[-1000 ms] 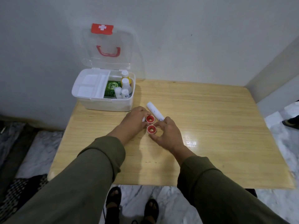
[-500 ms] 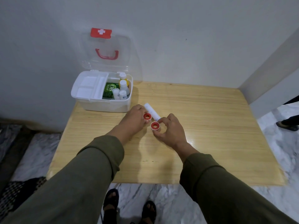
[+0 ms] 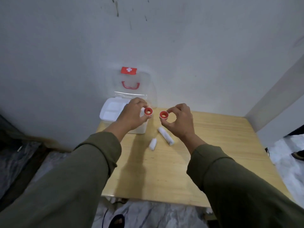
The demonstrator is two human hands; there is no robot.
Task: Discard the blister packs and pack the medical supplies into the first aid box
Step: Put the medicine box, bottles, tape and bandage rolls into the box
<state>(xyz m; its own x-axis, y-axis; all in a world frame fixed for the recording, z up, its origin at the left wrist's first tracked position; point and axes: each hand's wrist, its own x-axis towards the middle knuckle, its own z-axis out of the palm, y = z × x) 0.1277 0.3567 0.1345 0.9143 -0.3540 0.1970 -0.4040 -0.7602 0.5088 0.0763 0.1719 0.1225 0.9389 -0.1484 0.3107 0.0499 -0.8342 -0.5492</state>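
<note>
My left hand (image 3: 133, 116) holds a red-cored tape roll (image 3: 148, 111) up in the air, in front of the first aid box. My right hand (image 3: 179, 120) pinches a second red-cored tape roll (image 3: 163, 114) at the same height, a little to the right. The white first aid box (image 3: 108, 112) stands at the table's back left corner with its clear lid (image 3: 131, 86) open against the wall; my left hand hides most of its inside. Two white bandage rolls lie on the table below my hands, a short one (image 3: 152, 144) and a longer one (image 3: 165, 136).
The wooden table (image 3: 213, 153) sits in a corner, with a grey wall behind and a wall edge at the right. Marble floor shows around it, and my sandalled foot (image 3: 117, 221) is below the front edge.
Both hands have lifted the two tape roll cores off the table and moved them apart. The camera has tilted up and back. A short bandage roll now shows on the table.
</note>
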